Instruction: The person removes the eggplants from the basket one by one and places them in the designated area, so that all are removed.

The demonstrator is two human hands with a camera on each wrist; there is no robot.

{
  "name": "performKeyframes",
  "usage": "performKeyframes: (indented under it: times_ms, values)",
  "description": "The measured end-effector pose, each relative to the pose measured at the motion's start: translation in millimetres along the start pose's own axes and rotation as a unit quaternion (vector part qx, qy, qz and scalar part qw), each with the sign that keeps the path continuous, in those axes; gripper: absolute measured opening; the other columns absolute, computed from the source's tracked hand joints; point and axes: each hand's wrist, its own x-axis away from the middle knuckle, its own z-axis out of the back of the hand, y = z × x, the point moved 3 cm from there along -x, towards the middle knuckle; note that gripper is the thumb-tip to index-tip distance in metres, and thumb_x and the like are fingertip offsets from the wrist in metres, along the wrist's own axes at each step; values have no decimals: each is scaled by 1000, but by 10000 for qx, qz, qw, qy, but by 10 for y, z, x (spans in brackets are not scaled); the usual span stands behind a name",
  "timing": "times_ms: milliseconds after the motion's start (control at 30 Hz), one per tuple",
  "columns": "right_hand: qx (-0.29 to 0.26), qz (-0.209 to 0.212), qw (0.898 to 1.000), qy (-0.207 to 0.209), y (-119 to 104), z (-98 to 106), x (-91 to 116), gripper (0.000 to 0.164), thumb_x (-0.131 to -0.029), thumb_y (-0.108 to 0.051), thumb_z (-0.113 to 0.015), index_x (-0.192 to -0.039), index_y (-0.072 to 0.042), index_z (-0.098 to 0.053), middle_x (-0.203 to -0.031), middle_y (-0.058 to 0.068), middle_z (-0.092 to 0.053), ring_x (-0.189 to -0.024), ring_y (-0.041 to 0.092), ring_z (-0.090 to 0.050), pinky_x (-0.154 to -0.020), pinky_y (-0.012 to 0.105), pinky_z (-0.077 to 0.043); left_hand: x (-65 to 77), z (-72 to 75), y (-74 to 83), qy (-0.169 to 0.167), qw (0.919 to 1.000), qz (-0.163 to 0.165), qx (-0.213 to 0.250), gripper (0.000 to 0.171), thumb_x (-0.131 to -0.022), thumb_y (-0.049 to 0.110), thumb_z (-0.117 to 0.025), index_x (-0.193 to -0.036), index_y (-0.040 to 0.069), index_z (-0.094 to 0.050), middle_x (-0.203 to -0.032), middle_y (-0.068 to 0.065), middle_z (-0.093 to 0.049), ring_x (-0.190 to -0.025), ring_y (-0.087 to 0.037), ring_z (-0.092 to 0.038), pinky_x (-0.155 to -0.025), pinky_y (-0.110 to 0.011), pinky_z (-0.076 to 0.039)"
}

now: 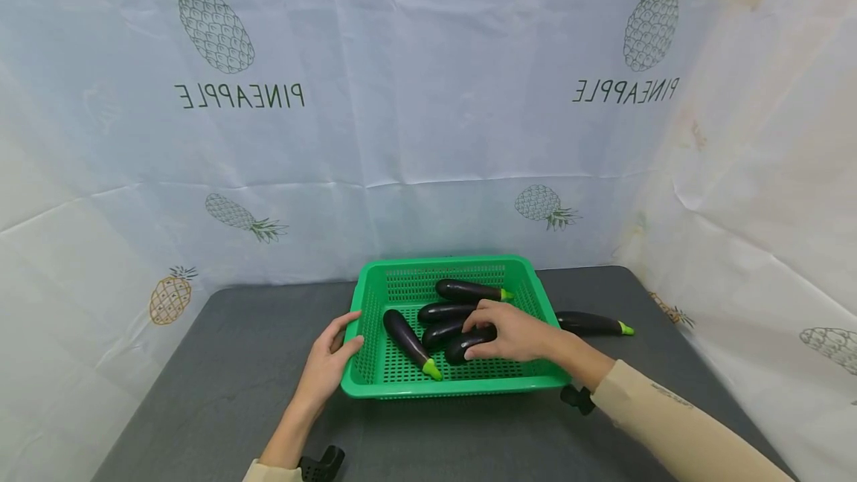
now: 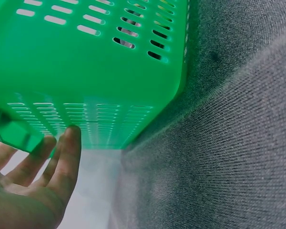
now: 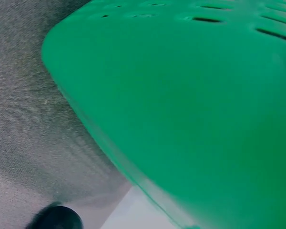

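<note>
A green plastic basket [image 1: 455, 387] with slotted walls stands on the dark table and holds several dark purple eggplants. My left hand [image 1: 326, 364] holds the basket's left rim, its fingers below the lip against the outer wall in the left wrist view. Inside the basket, my right hand [image 1: 509, 331] grips an eggplant [image 1: 460, 349] near the front, thumb on the near side and fingers over the far side. Close to it lie a second eggplant [image 1: 440, 334] and a third eggplant [image 1: 442, 312]. The right wrist view shows the basket's outer wall [image 3: 181, 109], which hides the right hand.
Another eggplant [image 1: 591, 323] lies on the table, right of the basket. Along the basket's back lies one eggplant [image 1: 466, 290], and a slanted eggplant [image 1: 405, 337] is at its left. A white pineapple-print cloth [image 1: 428, 132] hangs behind the grey table [image 1: 261, 363] and at both sides.
</note>
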Motion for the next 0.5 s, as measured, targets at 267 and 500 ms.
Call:
performKeyframes:
  times_ms: [267,500]
  values:
    - [-36,-19,9998,217,-98,102,57,36,-94,-47,-73,-117,-20,-72,-104,-8,-57,-90,12,-52,-78,34,-47,2,-2,19,-107,9999,-11,56,49,-105,23,-61,-151,15,-47,-153,-19,-45,-133,-34,-54,-90,-30,-52]
    - [-73,-182,9990,413,-139,194,131,37,-93,-49,-73,-118,-21,-71,-109,-10,-58,-95,12,-54,-81,36,-49,-2,7,3,-74,9999,68,-11,48,-105,24,-61,-151,17,-48,-152,-16,-46,-133,-32,-54,-91,-32,-52]
